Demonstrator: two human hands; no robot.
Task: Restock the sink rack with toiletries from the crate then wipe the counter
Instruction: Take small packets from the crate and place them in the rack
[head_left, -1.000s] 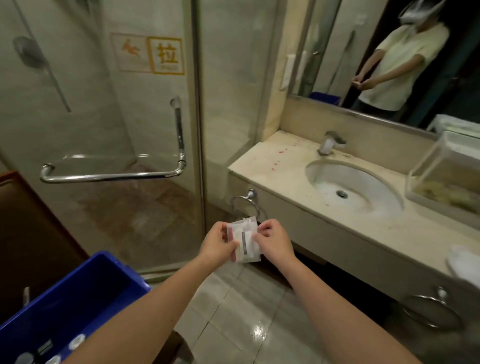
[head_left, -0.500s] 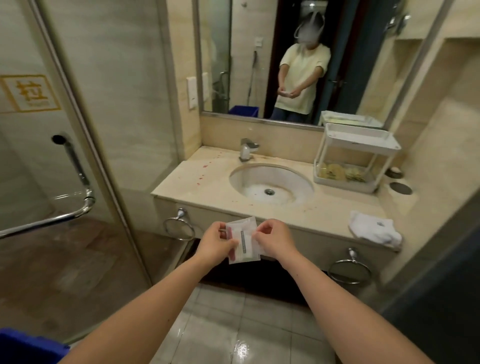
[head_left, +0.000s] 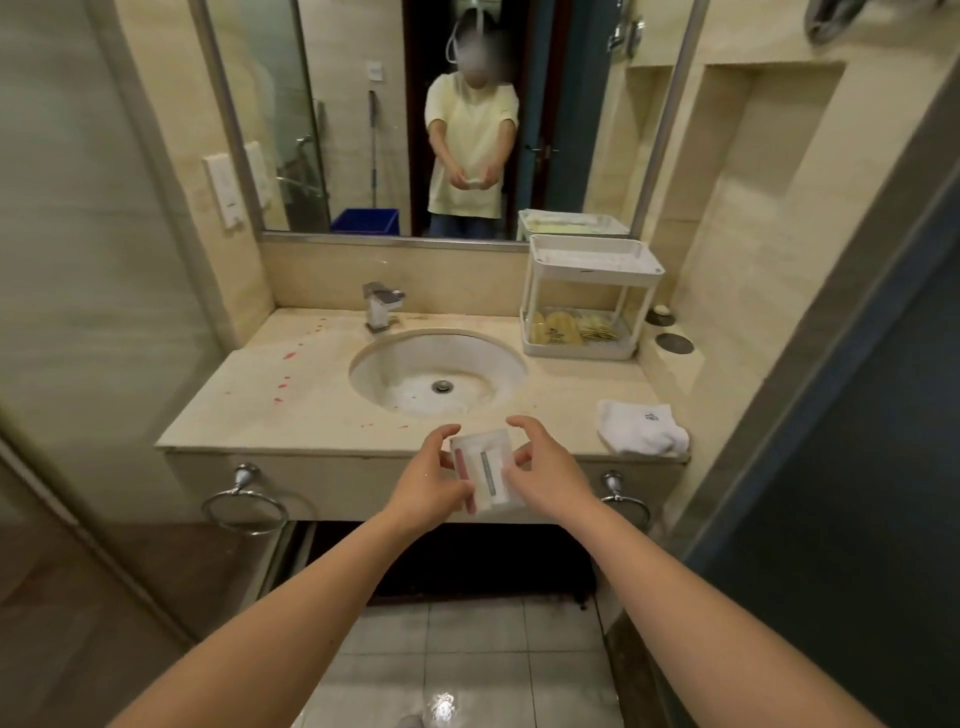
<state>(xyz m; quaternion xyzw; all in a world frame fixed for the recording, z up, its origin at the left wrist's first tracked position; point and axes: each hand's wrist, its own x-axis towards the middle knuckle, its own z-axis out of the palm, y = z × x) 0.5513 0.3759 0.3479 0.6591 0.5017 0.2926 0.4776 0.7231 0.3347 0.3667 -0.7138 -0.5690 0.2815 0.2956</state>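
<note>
Mirror (head_left: 337, 130) across back wall. A blue crate (head_left: 365, 221) is seen only as a reflection in it, behind the person; its contents cannot be made out.

Table (head_left: 311, 395): pale stone, marked with red spots (head_left: 289, 355) along the left side. Wiping not yet done, by the look of it.

Sink (head_left: 405, 358) set into the middle of the table. Bowl holds nothing but the drain plug.

Rack (head_left: 597, 260) stood at the right rear corner of the table, two white tiers on thin posts. Lower tier is partly filled with yellowish sachets (head_left: 571, 330), lying flat and overlapping. Upper tier appears bare, though its floor is only partly seen.

Towel (head_left: 641, 428), white and folded, lies at the right front edge of the table, well apart from the rack.

Toiletry packet (head_left: 485, 475): held in the air in front of the table's front edge, between both hands, below the sink. Clear, thin wrapping, with a red strip and a grey strip inside. It is judged to be very light, the film soft and a little slick, the contents stiffer. It is best taken by pinching the edges or across the flat faces. Crushing is unlikely, but it could slide out of a loose pinch.

Left hand (head_left: 434, 483): the packet's left side is gripped, fingers curled over it, thumb raised.

Right hand (head_left: 540, 475): the right edge is pinched by the lower fingers, forefinger lifted clear.

The upper tier is judged the likely place for it, reached over the sink towards the right.
</note>
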